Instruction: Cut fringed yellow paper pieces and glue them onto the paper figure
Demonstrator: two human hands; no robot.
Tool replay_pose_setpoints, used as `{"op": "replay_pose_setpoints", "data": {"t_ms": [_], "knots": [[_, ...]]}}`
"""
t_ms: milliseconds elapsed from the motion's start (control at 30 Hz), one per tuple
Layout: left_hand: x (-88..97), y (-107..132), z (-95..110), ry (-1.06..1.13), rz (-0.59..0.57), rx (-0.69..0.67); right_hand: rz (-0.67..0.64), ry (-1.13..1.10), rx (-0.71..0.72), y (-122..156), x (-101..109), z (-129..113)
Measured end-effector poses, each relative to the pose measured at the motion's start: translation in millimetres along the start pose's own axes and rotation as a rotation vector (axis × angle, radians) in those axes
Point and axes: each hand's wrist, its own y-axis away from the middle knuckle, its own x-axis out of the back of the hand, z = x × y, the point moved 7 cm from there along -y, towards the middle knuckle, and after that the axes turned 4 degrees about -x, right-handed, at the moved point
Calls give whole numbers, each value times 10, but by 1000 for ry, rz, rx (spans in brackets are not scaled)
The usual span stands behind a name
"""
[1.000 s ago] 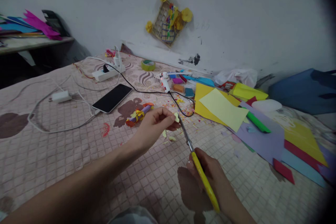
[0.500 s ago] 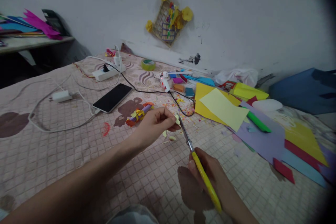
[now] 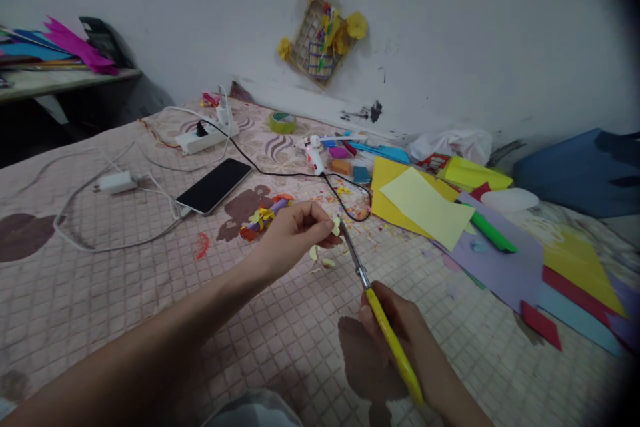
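Note:
Between the thumb and fingers of my left hand [image 3: 300, 233] is a small pale yellow paper piece [image 3: 337, 225]. My right hand [image 3: 400, 327] grips the yellow handles of a pair of scissors [image 3: 375, 303]. Their blades point up and away, with the tips right beside the paper; whether they touch it I cannot tell. Pale paper scraps [image 3: 327, 263] lie on the patterned cloth [image 3: 280, 347] just below my left fingers. Behind my left wrist lies a purple, orange and yellow paper craft [image 3: 263, 217], partly hidden by the hand.
A black phone [image 3: 215, 185] and a white power strip [image 3: 205, 139] with cables lie at left. Further back are green tape [image 3: 283, 123] and a white glue gun [image 3: 315, 155] with a black cord. Coloured paper sheets [image 3: 425, 203] and a green roll [image 3: 493, 233] spread at right.
My left hand has shifted very slightly left with the pale paper piece, which looks slightly turned. The scissors and my right hand stay almost in place.

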Motion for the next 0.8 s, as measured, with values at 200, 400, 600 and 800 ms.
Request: {"op": "replay_pose_setpoints", "data": {"t_ms": [200,400,600,800], "knots": [[7,6,20,-11,3,-5,-25,57,-36,-12,-13,103],[1,3,20,-2,-7,-5,-61,78,14,0,-38,8],[0,-2,1,-3,-26,-13,-84,33,11,4,-55,-37],[-6,0,-17,2,-40,-4,-61,-19,-13,-8,-48,-26]]}}
